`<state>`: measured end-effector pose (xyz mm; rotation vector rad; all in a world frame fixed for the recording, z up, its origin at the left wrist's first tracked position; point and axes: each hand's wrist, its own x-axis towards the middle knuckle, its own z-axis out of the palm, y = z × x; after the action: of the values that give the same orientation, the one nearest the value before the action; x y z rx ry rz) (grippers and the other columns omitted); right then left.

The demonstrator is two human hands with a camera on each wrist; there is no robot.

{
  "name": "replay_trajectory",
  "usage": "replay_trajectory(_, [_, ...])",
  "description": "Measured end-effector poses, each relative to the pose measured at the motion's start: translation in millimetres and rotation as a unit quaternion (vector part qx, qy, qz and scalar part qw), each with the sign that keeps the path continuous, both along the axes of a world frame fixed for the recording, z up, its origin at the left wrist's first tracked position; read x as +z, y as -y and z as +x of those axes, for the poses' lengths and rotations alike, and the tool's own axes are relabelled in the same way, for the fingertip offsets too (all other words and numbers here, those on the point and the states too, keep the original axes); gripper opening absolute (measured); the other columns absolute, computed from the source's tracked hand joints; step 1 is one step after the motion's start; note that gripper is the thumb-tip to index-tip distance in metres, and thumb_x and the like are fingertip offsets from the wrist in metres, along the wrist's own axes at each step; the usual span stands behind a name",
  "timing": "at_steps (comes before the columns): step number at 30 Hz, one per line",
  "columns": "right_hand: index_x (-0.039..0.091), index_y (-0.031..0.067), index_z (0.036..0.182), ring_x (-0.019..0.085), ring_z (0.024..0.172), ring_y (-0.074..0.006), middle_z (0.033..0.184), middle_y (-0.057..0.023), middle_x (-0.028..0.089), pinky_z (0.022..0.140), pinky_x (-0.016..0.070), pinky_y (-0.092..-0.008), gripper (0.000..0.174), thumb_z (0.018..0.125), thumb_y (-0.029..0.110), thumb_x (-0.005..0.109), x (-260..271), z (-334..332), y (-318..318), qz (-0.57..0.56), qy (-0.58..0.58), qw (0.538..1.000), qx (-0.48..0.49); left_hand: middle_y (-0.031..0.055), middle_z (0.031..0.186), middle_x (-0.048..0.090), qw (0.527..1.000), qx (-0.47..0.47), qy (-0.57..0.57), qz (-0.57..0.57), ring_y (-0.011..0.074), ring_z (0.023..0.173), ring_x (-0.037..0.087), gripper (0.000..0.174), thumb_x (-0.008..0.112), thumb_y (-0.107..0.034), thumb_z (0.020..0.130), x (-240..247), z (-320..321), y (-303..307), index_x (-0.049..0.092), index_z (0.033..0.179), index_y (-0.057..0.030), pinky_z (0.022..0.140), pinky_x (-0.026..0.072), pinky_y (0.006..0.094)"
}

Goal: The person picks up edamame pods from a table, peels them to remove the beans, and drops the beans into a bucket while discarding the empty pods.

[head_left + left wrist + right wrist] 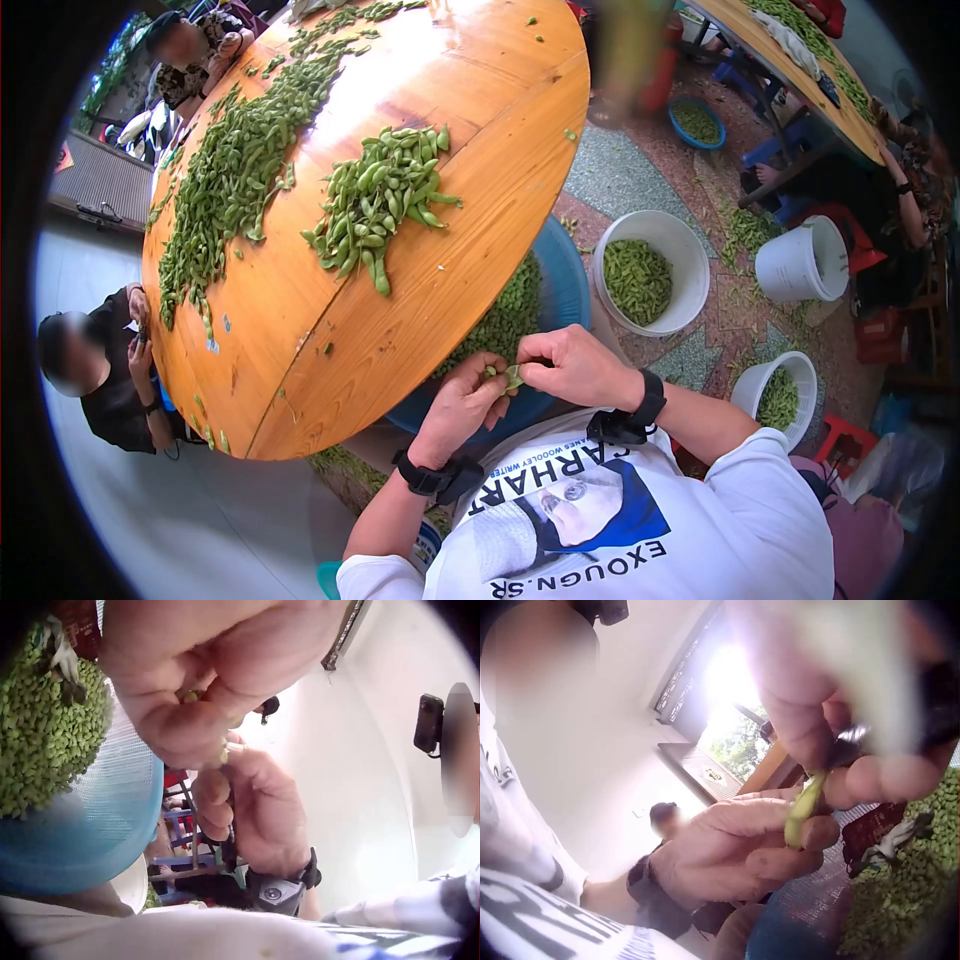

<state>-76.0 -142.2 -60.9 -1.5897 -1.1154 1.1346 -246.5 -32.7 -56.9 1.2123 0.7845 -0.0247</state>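
My left hand point(462, 402) pinches a green pod point(513, 378) between thumb and fingers, over the near edge of a blue basket point(572, 270). From the other side my right hand point(572, 362) meets it, its thumb and fingers pinched on the pod's end. In the right wrist view the pod point(805, 812) lies flattened along the left fingertips. Shelled green beans point(904, 900) fill much of the basket, with a dark red packet point(874, 829) among them. A small pile of pods point(375, 200) lies on the wooden table point(400, 340).
A longer heap of pods point(235, 170) covers the table's far left. White buckets point(690, 300) holding green pods or husks stand on the floor at the right. A person in black point(115, 380) sits at the left; others sit around both tables.
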Motion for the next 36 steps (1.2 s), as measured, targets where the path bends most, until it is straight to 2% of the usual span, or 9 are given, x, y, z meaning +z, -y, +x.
replay_trajectory(3, [0.065,-0.0013,0.087,0.06,0.058,-0.0171,0.067,-0.0143,0.061,0.057,0.0474,-0.0338,0.015,0.084,0.012,0.06,0,-4,1,0.017,0.038,0.999,0.003,0.0036,0.078,0.061,0.999,-0.015,-0.046,0.023,0.0073,0.06,0.053,0.01,0.051,-0.006,0.096,1,2,-1,0.058,0.101,-0.001,0.05,0.0424,0.0221])
replay_trajectory(6, [0.066,-0.001,0.088,0.06,0.058,-0.0198,0.069,-0.0164,0.061,0.058,0.0475,-0.0343,0.015,0.083,0.012,0.061,1,-6,2,0.025,0.073,0.997,0.013,0.0032,0.077,0.061,0.997,-0.03,-0.06,0.036,0.0081,0.062,0.055,0.012,0.051,-0.005,0.093,-5,2,0,0.059,0.101,-0.0009,0.053,0.0443,0.0226])
replay_trajectory(8, [0.065,-0.0008,0.083,0.063,0.062,-0.0336,0.07,-0.0197,0.063,0.06,0.0487,-0.0386,0.015,0.081,0.013,0.059,0,-5,2,0.034,0.061,0.997,-0.01,0.0037,0.079,0.061,0.998,-0.032,-0.048,0.013,0.009,0.064,0.056,0.013,0.05,-0.005,0.092,-4,2,-1,0.06,0.101,-0.0005,0.054,0.0454,0.023])
replay_trajectory(23, [0.064,0.0009,0.082,0.063,0.065,-0.0374,0.071,-0.0198,0.063,0.061,0.0502,-0.0425,0.014,0.082,0.013,0.058,3,2,7,0.017,0.097,0.995,-0.017,0.0094,0.097,0.066,0.999,0.003,-0.013,-0.047,0.0136,0.078,0.064,0.023,0.048,0.0,0.09,-14,-1,0,0.061,0.109,0.0039,0.065,0.0538,0.0249])
replay_trajectory(28, [0.065,-0.0004,0.084,0.061,0.058,-0.029,0.068,-0.0175,0.06,0.058,0.0478,-0.0364,0.012,0.082,0.009,0.058,0,23,22,0.035,0.143,0.987,-0.07,0.0121,0.1,0.068,0.999,0.012,-0.043,-0.002,0.0195,0.085,0.067,0.025,0.052,-0.002,0.092,-49,-15,-8,0.06,0.115,0.0033,0.072,0.0555,0.029])
replay_trajectory(30, [0.067,0.0016,0.085,0.065,0.067,-0.0381,0.074,-0.0206,0.064,0.063,0.0513,-0.0432,0.015,0.083,0.012,0.057,1,38,32,-0.002,0.175,0.978,-0.115,0.0142,0.103,0.069,0.924,-0.076,-0.063,0.37,0.0269,0.089,0.067,0.025,0.057,-0.005,0.092,-63,-24,-10,0.062,0.115,0.0015,0.078,0.055,0.0334])
replay_trajectory(31, [0.067,0.0012,0.085,0.065,0.068,-0.0378,0.074,-0.0208,0.064,0.063,0.0514,-0.0429,0.015,0.083,0.012,0.057,2,47,39,-0.012,0.196,0.97,-0.141,0.0142,0.103,0.069,0.922,-0.07,-0.064,0.374,0.0269,0.089,0.067,0.025,0.057,-0.005,0.092,-59,-25,-7,0.062,0.115,0.0015,0.078,0.055,0.0334])
replay_trajectory(33, [0.067,0.0006,0.085,0.066,0.07,-0.0378,0.075,-0.021,0.065,0.064,0.0515,-0.0427,0.015,0.083,0.012,0.057,-2,70,53,-0.033,0.24,0.952,-0.187,0.0182,0.108,0.067,0.772,-0.091,-0.068,0.625,0.0319,0.092,0.067,0.024,0.062,-0.008,0.091,-45,-24,2,0.064,0.113,0.0001,0.083,0.0532,0.0359])
replay_trajectory(36, [0.067,0.0001,0.088,0.066,0.076,-0.0405,0.078,-0.0225,0.066,0.069,0.0518,-0.0458,0.016,0.083,0.01,0.056,-24,113,81,-0.106,0.325,0.911,-0.232,0.0191,0.103,0.068,0.884,-0.186,0.036,0.428,0.0305,0.087,0.067,0.018,0.066,-0.007,0.089,9,-23,1,0.067,0.105,0.0001,0.077,0.0536,0.035])
